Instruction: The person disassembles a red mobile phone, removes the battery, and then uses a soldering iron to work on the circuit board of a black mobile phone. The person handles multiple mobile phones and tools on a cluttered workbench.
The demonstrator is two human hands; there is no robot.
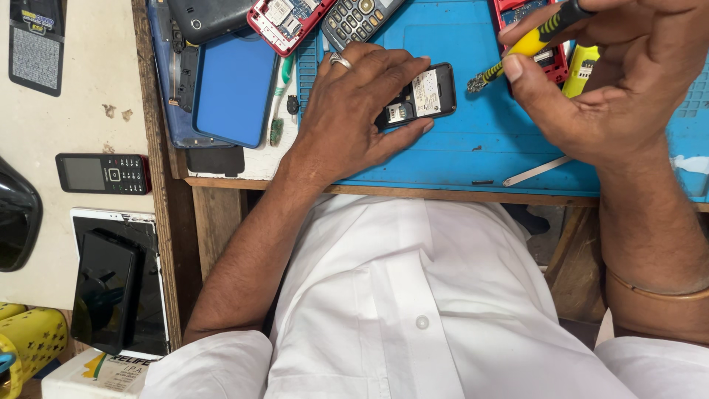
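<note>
The left hand (354,111) presses the opened black phone (422,94) flat on the blue mat (473,148), its long axis pointing toward 2 o'clock. The right hand (605,81) grips a yellow-black screwdriver (528,43), tip toward 8 o'clock, just beside the phone.

Wooden desk (221,181) before me carries blue mat (458,148); on mat: open black phone (421,94), white strip (535,171), keypad phone (358,18).

White short-sleeved shirt (413,295), finger ring (340,61), wrist bangle (653,290)
</note>
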